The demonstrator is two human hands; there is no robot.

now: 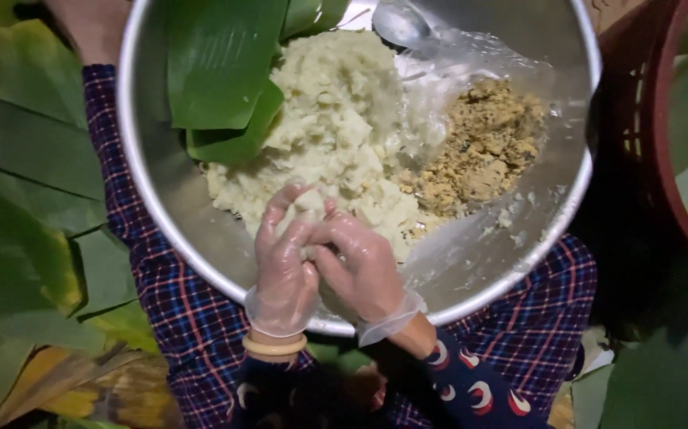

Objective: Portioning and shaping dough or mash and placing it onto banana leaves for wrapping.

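Dough (336, 127), a pale heap, fills the middle of the metal bowl (161, 206) resting on the person's lap; most of it looks unworked, so I judge the shaping barely started, with one lump in hand and the bulk left. Beside it, on clear plastic, lies a smaller brown crumbly filling (483, 147), seemingly untouched. Green leaves (217, 63) lie folded against the bowl's far left side, touching the heap. A red basket (646, 119) stands at the right, cut off by the frame. Both gloved hands meet at the near edge of the heap: the left hand (284, 254) and right hand (360, 266) are cupped together around a small lump (306, 205), mostly hidden by the fingers. A spoon (400, 22) at the top is cropped.
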